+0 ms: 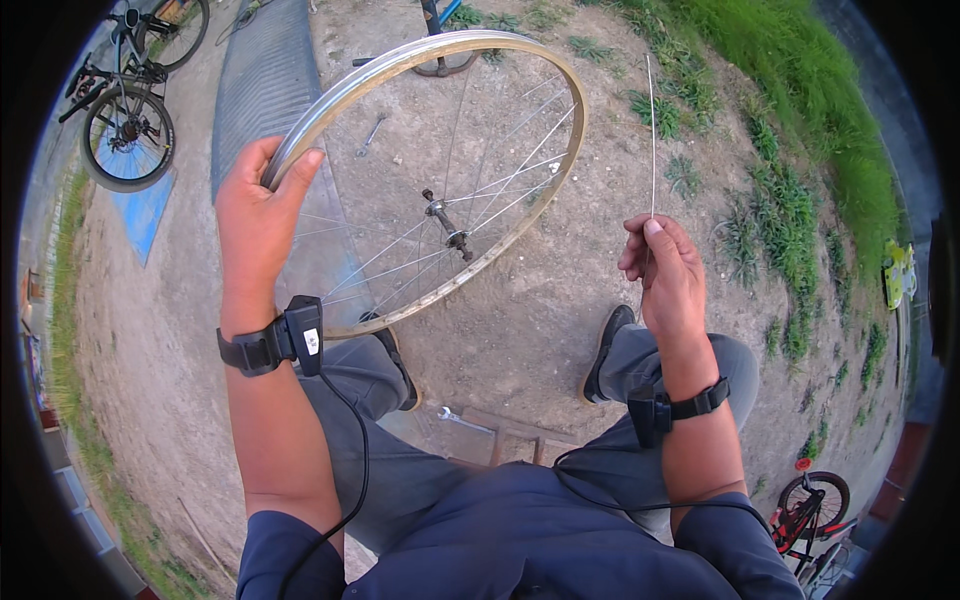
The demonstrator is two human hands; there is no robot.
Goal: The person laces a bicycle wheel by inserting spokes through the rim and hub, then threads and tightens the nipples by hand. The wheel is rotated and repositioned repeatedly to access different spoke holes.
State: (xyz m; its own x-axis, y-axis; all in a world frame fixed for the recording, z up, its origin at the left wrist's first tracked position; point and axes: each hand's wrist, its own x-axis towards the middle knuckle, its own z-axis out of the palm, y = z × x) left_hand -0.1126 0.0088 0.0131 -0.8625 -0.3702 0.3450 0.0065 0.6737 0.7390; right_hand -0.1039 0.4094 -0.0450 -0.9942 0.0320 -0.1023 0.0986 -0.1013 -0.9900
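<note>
Here's the tyreless bicycle wheel (579, 110), tilted out in front of the knees, the left hand (262, 200) clamped on its rim at the upper left and the spoked hub (447, 223) showing mid-wheel! Off to its right, the right hand (668, 275) pinches one loose spoke (652, 140) upright between thumb and fingers, while a combination wrench (465, 421) lies on the ground between the feet and a mountain bike (128, 130) stands far left.

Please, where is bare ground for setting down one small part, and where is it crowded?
Bare dirt shows between the held wheel and the right shoe. Another patch lies left of the left forearm, bordered by the grass strip. It is crowded between the legs, where a wrench and wooden frame lie.
</note>
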